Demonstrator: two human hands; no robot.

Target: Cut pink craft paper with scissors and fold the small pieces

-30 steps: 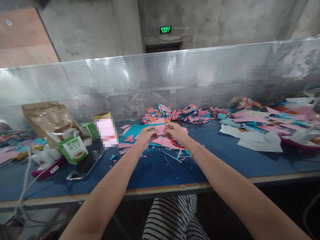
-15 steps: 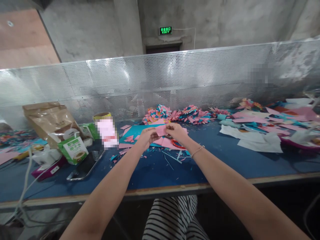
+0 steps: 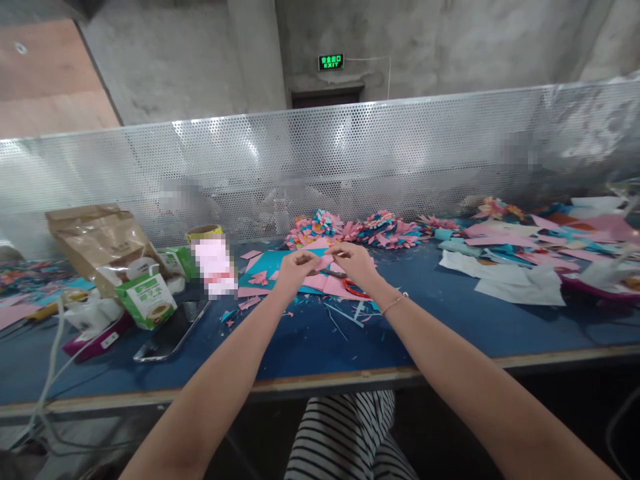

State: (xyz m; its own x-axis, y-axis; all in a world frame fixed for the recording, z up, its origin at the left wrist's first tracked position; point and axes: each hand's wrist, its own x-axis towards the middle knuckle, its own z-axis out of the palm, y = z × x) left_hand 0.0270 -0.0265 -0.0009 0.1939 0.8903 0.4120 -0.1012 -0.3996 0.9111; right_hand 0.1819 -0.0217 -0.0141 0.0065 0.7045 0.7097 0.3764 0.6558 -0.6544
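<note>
Between my two hands is a small piece of pink paper (image 3: 323, 261), pinched by the fingertips. My left hand (image 3: 297, 268) is closed on its left side, and my right hand (image 3: 353, 261) grips its right side. Beneath them lie a blue sheet (image 3: 273, 261) and pink sheets (image 3: 335, 285). Red-handled scissors (image 3: 354, 288) rest on the paper by my right hand, their blades partly hidden. Pink and blue paper scraps (image 3: 249, 303) are scattered in front.
Behind the hands sit fringed paper flowers (image 3: 390, 229). At left are a brown bag (image 3: 100, 243), a green-white packet (image 3: 147, 300), a phone (image 3: 167, 337) and a yellow-rimmed container (image 3: 205, 231). White paper (image 3: 520, 287) lies right, before a perforated metal screen (image 3: 415, 147).
The pink paper now shows as a smaller, narrower piece between the fingertips. My left hand has turned slightly, and more of the scissors' blades shows.
</note>
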